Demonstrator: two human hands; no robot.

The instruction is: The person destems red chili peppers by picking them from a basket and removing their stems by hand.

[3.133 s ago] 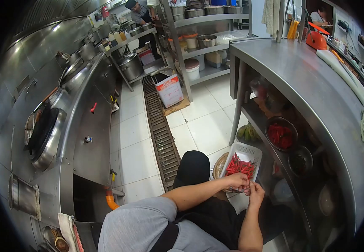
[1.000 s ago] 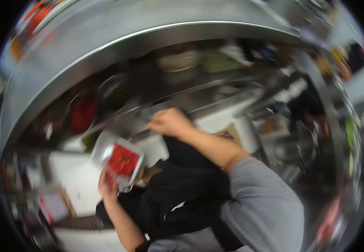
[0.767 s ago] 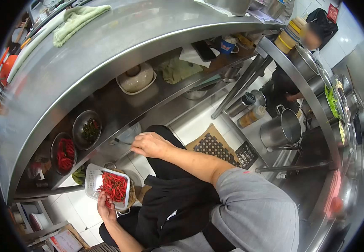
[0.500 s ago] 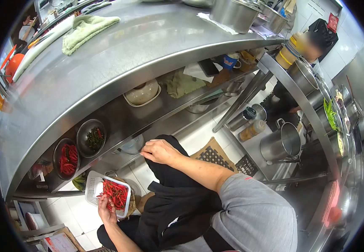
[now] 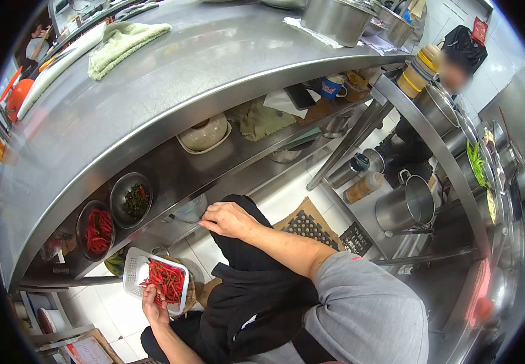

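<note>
My left hand (image 5: 155, 304) is at the near side of a white plastic basket (image 5: 132, 274) full of red chili peppers (image 5: 166, 280). Its fingers are curled together against the chilies at the rim; a chili appears to be between them, though the fingertips partly hide it. My right hand (image 5: 229, 219) lies over my bent knee in black trousers, fingers loosely bent and holding nothing that I can see. Left of it on the undershelf stand a metal bowl of red chilies (image 5: 97, 232) and a metal bowl of dark green pieces (image 5: 136, 201).
A steel counter (image 5: 153, 79) arches over the shelf, with a green towel (image 5: 126, 48) on top. A lidded ceramic pot (image 5: 203, 134) and a phone (image 5: 300, 97) rest below. To the right are a steel pot (image 5: 405, 203), a sauce bottle (image 5: 363, 187) and another person.
Almost nothing differs. Both hands stay in place, the left at the chili basket and the right on the knee. The person at the right has shifted slightly.
</note>
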